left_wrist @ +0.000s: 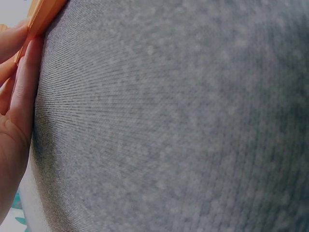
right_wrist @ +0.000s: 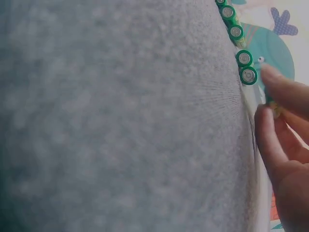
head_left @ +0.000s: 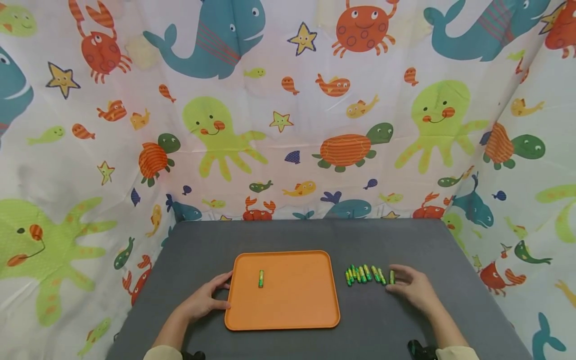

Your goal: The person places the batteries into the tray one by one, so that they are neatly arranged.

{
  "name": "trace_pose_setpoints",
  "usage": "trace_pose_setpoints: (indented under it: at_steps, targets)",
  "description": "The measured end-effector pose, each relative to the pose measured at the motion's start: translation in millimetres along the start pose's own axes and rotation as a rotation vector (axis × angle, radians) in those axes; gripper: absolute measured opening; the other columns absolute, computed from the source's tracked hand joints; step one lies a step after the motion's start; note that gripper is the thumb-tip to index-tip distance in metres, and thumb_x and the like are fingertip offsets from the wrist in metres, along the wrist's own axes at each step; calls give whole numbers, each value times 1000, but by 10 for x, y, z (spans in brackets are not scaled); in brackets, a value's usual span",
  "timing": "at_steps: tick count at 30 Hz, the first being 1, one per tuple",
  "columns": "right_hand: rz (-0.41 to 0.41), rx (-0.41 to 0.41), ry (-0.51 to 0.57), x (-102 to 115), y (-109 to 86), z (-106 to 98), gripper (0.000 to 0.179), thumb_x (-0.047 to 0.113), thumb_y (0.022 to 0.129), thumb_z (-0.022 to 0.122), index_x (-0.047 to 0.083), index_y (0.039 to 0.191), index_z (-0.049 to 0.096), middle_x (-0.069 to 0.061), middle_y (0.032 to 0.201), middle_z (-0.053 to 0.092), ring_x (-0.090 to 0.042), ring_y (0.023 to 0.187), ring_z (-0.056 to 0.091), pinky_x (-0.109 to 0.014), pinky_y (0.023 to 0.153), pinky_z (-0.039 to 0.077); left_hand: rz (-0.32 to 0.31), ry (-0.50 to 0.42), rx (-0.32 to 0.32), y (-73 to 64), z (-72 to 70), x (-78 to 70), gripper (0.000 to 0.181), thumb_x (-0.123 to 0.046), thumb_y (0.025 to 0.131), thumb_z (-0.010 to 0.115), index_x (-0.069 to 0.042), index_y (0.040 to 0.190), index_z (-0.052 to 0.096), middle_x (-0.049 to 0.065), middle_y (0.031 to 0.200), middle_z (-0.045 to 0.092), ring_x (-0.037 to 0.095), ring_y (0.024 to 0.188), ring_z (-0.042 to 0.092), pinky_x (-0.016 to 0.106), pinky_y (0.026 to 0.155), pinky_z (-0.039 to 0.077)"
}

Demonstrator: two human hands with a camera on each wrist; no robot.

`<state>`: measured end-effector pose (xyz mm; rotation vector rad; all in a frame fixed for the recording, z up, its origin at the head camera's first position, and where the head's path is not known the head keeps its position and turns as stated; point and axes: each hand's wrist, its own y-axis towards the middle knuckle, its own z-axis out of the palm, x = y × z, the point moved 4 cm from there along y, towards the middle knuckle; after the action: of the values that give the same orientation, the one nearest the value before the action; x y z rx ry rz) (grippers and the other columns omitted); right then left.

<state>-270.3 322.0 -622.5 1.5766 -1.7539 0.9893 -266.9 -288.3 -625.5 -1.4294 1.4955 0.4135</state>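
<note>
My left hand is at the left edge of an orange tray, thumb and fingers spread along its rim. In the left wrist view, the extended thumb touches the tray's edge. On the tray, left of its middle, lies one green battery. To the right of the tray, my right hand pinches a green battery between thumb and fingers; the right wrist view shows it mostly covered by them. Just left of this hand, a row of several green batteries lies on the table.
The grey table carries the tray and the batteries. Behind it and along both sides hangs a white curtain printed with sea animals. Dark wrist straps show at both sleeves near the front.
</note>
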Motion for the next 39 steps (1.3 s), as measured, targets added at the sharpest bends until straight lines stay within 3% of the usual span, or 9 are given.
trace_pose_setpoints:
  at_steps: [6,13,22,25,32,39]
  targets:
    - [42,-31,30,7,-4,-18,78,42,80,85,5,142,56,-23,134,64,-37,123,62,-37,87,56,1,2,1,-6,-4,16,100,-30,75,89,-29,159,35,10,155,43,31,136,45,68,113,25]
    - [48,-24,57,127,-37,-38,79,43,81,84,7,145,54,-19,135,64,-35,128,59,-47,96,52,-7,-4,-6,-37,-12,14,99,-28,75,89,-28,158,36,10,154,45,33,137,44,68,113,25]
    - [-10,-65,41,477,-98,-52,72,38,84,83,8,143,55,-20,134,65,-35,121,65,-41,88,57,-5,-8,3,-38,-3,24,99,-27,75,89,-28,158,36,10,154,45,31,136,45,67,113,26]
    - [-45,-94,19,602,-120,-53,69,38,85,82,8,142,56,-21,133,65,-35,118,67,-44,89,56,6,-21,11,-23,-6,18,99,-26,76,89,-27,159,35,11,156,43,31,135,46,66,113,28]
    - [-56,-105,4,882,-179,-68,77,51,83,80,9,143,55,-20,134,64,-38,129,58,-54,97,50,22,-33,16,3,-11,-4,98,-25,77,88,-27,159,34,12,157,41,32,135,46,65,113,29]
    - [-57,-86,34,1134,-194,-21,77,49,81,82,10,142,56,-19,132,66,-33,120,65,-45,92,55,35,-36,18,-15,-4,-13,98,-27,77,88,-27,159,34,11,155,43,34,139,42,66,114,27]
